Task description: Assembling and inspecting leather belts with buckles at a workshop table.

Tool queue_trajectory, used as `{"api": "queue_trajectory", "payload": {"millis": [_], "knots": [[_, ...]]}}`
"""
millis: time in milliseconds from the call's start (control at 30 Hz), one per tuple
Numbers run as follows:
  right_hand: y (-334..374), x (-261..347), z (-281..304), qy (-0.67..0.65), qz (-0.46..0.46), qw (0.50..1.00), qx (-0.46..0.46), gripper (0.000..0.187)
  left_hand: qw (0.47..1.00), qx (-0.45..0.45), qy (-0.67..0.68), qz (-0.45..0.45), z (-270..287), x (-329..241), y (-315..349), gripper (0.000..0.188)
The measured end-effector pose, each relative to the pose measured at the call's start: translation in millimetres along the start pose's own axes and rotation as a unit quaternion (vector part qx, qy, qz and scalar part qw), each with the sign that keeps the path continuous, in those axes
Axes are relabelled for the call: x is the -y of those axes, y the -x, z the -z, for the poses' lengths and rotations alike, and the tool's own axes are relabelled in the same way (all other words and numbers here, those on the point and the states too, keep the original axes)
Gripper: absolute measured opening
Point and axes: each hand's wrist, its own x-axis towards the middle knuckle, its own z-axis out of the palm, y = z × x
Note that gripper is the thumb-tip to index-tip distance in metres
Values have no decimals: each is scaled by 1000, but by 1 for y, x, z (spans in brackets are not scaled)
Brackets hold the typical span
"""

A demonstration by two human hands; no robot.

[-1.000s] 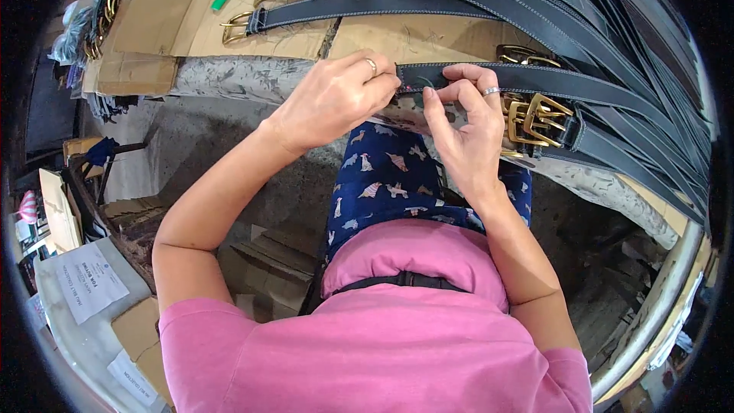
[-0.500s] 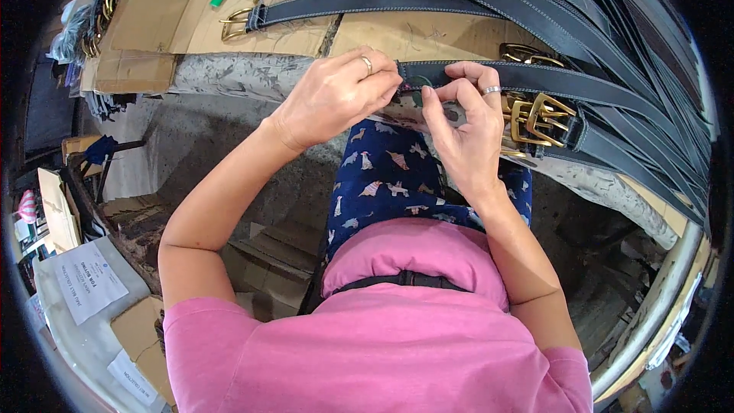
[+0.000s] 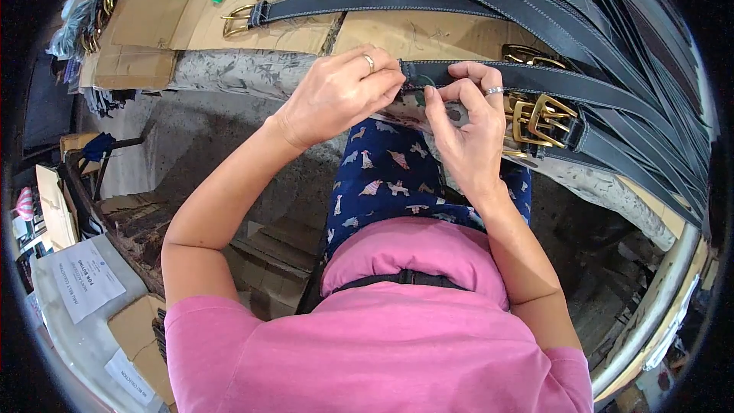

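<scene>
Pink-sleeved, your arms (image 3: 222, 191) bend at the elbow in the head view and reach inward to the table edge (image 3: 229, 75), where a black stitched belt (image 3: 550, 78) lies. Your left hand (image 3: 344, 98) is closed, fingers pinched on the belt's end; your right hand (image 3: 470, 122) is half curled, thumb and forefinger close together at its lower edge, though whether they grip it can't be told. Printed white sheets (image 3: 86, 279) lie at lower left.

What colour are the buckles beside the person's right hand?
The buckles are gold-coloured, seen best in the head view.
</scene>
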Motion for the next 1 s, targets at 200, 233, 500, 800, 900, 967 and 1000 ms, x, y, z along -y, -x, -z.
{"api": "queue_trajectory", "payload": {"millis": [200, 233, 500, 800, 900, 967, 1000], "knots": [[0, 0, 1, 12, 21, 1000, -2, 14, 1000, -22, 10, 6, -3, 1, 2, 21], [0, 1, 0, 9, 13, 1000, -1, 14, 1000, -23, 9, 7, -4, 1, 3, 21], [-6, 1, 6, 21, 32, 999, -18, 14, 975, -107, 98, 171, -4, -3, 9, 14], [-35, 16, -9, -19, 31, 998, 54, 13, 910, -218, 178, 304, -15, -20, 17, 7], [-40, 21, -11, -5, 20, 997, 75, 14, 908, -231, 168, 306, -17, -22, 20, 8], [-44, 22, -11, 16, 19, 996, 91, 14, 910, -225, 172, 301, -18, -23, 19, 10], [-46, 22, -12, 17, 21, 995, 95, 14, 910, -225, 175, 301, -21, -22, 21, 11]]}}
